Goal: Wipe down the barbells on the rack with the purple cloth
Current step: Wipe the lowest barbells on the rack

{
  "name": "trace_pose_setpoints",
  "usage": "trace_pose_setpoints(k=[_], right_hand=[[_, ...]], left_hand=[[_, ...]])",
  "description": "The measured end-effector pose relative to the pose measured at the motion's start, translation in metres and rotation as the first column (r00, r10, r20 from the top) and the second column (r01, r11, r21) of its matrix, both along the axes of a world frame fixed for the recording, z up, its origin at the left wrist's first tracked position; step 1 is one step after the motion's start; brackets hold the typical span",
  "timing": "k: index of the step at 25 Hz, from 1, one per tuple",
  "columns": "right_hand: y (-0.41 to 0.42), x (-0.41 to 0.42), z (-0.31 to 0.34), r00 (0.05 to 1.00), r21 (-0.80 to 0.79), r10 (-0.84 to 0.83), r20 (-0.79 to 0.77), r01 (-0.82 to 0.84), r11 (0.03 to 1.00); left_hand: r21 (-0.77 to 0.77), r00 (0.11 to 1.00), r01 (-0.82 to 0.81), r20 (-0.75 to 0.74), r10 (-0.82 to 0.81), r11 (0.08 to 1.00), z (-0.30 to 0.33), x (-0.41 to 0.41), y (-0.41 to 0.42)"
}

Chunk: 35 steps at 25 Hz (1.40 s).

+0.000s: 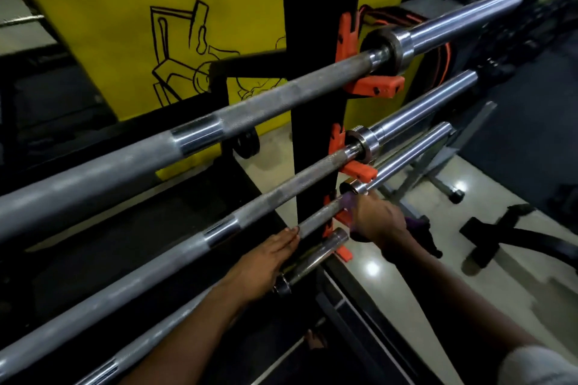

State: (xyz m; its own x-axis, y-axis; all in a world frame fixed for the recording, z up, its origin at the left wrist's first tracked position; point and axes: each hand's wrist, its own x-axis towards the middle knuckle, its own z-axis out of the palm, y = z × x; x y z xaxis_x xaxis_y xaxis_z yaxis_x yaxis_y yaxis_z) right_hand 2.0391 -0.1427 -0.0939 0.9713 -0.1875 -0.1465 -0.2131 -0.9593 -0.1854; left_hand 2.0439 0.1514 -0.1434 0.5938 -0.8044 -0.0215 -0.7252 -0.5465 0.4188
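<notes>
Several steel barbells lie on orange hooks point(372, 86) of a black upright rack point(316, 40). The top barbell point(250, 111) and the second barbell point(266, 198) run diagonally across the view. On the third barbell point(316, 220), my right hand point(380, 219) grips the purple cloth point(419, 228) around the shaft just left of its collar; cloth hangs out behind the hand. My left hand point(269, 256) rests with straight fingers on the same bar, fingertips touching the shaft. A short lowest bar end point(316, 255) sits just beneath both hands.
A yellow wall panel point(140, 40) with black line drawings stands behind the rack. A grey bench frame point(438, 166) and black straps point(513, 228) lie on the shiny floor at right. A black and orange belt point(403, 17) hangs behind the top hook.
</notes>
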Motion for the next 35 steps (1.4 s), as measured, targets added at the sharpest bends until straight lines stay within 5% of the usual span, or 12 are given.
trace_pose_setpoints(k=[4, 8, 12, 14, 18, 19, 21, 23, 25, 29, 35], right_hand=[[0.001, 0.003, 0.043, 0.974, 0.008, -0.007, -0.228, 0.009, 1.0], [0.019, -0.023, 0.038, 0.986, 0.055, -0.121, 0.111, 0.115, 0.992], [0.066, -0.058, 0.012, 0.898, 0.36, -0.258, 0.357, 0.123, 0.925], [0.093, -0.065, -0.004, 0.765, 0.648, -0.528, 0.369, 0.196, 0.736], [0.134, -0.062, -0.014, 0.517, 0.959, -0.853, -0.069, 0.271, 0.087], [0.14, -0.06, -0.009, 0.508, 0.962, -0.86, -0.043, 0.253, 0.101], [0.162, -0.061, -0.001, 0.563, 0.887, -0.787, 0.25, 0.194, 0.42], [0.189, -0.062, -0.015, 0.736, 0.642, -0.484, 0.474, 0.087, 0.762], [0.208, -0.065, -0.048, 0.894, 0.299, -0.092, 0.439, -0.048, 0.953], [0.175, -0.045, -0.068, 0.94, 0.057, 0.166, 0.299, -0.192, 0.98], [0.098, 0.012, -0.056, 0.946, 0.16, -0.174, 0.274, 0.134, 0.978]], left_hand=[[-0.06, 0.999, -0.006, -0.045, 0.003, 0.998, 0.004, -0.013, 0.039], [-0.087, 0.997, -0.072, -0.039, 0.069, 0.994, -0.001, -0.047, 0.115], [-0.038, 0.998, -0.064, 0.015, 0.065, 0.997, -0.011, -0.066, 0.171], [-0.027, 0.998, -0.063, -0.002, 0.063, 0.998, -0.009, -0.066, 0.18], [-0.02, 0.998, -0.058, -0.028, 0.057, 0.998, -0.008, -0.067, 0.18], [-0.02, 0.998, -0.06, -0.037, 0.059, 0.998, -0.008, -0.066, 0.18], [-0.029, 0.998, -0.046, -0.047, 0.044, 0.999, -0.007, -0.062, 0.18], [-0.022, 0.999, -0.021, -0.039, 0.021, 1.0, -0.01, -0.059, 0.181], [-0.019, 0.999, 0.001, -0.036, -0.002, 1.0, -0.014, -0.056, 0.183], [-0.023, 1.0, 0.0, -0.029, 0.0, 1.0, -0.012, -0.057, 0.182], [-0.016, 1.0, 0.01, -0.008, -0.01, 1.0, -0.02, -0.056, 0.182]])
